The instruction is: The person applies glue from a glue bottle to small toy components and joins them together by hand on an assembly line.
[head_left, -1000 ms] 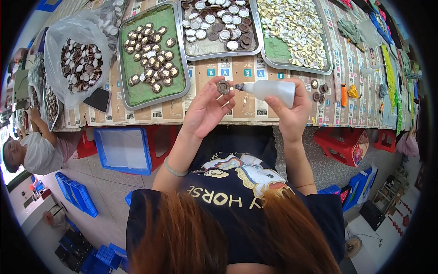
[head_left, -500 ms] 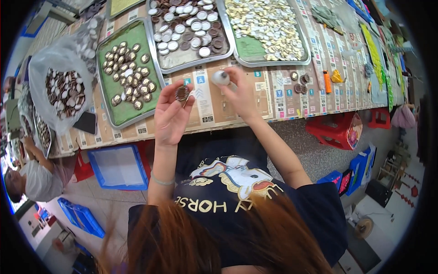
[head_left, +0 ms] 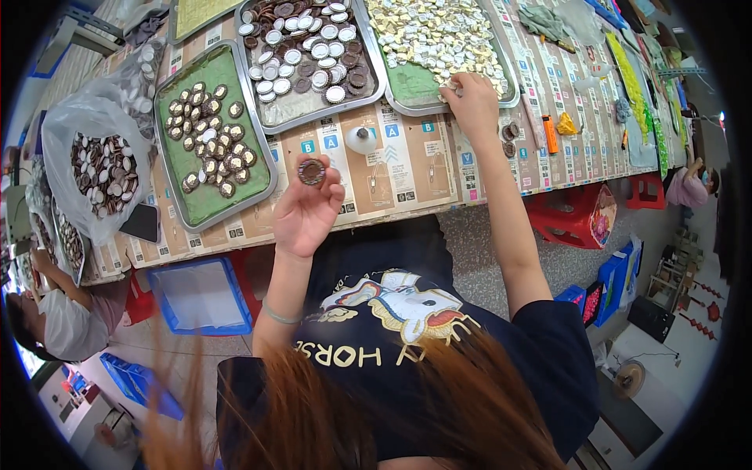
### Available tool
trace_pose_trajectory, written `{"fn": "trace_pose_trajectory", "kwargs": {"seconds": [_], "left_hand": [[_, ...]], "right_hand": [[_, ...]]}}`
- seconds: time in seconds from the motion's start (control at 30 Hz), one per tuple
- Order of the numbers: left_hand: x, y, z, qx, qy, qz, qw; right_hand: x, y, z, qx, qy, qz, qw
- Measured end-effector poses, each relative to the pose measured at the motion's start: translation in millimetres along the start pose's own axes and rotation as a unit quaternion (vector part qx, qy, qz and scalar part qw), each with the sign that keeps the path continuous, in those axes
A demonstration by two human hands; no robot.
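Observation:
My left hand (head_left: 304, 210) is raised over the table's front edge, thumb and fingers closed on a round brown cap-like piece (head_left: 311, 172) with a ridged rim. Reaching out to the far right, my right hand (head_left: 475, 106) is at the near edge of a metal tray (head_left: 446, 109) full of small gold and white pieces (head_left: 439, 35). Its fingertips are pinched together; what lies between them is too small to make out. Between the hands a small white squeeze bottle (head_left: 362, 141) with a dark tip stands upright on the table.
A green-lined tray (head_left: 176, 196) holds brown pieces with gold tops. Behind it, another tray (head_left: 309, 121) has brown and white discs. At left are a plastic bag (head_left: 66, 149) of discs, a phone (head_left: 141, 223) and a co-worker (head_left: 66, 313). An orange-handled tool (head_left: 550, 135) lies right.
My right hand has put the bottle down on the table and moved right to the tray of small pieces. My left hand still holds the brown piece, now turned more face-up.

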State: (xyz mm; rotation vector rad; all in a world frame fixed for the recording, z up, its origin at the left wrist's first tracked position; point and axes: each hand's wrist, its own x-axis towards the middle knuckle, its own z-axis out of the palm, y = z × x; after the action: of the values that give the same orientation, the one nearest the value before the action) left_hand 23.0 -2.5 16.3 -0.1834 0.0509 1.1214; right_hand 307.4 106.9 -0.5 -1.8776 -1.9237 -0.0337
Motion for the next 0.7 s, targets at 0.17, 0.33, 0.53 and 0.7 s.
{"fn": "trace_pose_trajectory", "kwargs": {"seconds": [0.17, 0.33, 0.53, 0.7], "left_hand": [[-4, -1, -3, 0.007, 0.062, -0.013, 0.998], [-8, 4, -4, 0.007, 0.058, -0.021, 0.998], [-8, -2, -2, 0.02, 0.068, -0.091, 0.993], [-9, -3, -4, 0.018, 0.074, -0.089, 0.993]], "right_hand": [[3, -2, 6, 0.005, 0.02, -0.026, 0.999], [-14, -48, -16, 0.229, 0.051, 0.028, 0.972], [-65, -122, -42, 0.37, -0.069, -0.052, 0.925], [-81, -131, -32, 0.387, -0.074, -0.112, 0.912]]}}
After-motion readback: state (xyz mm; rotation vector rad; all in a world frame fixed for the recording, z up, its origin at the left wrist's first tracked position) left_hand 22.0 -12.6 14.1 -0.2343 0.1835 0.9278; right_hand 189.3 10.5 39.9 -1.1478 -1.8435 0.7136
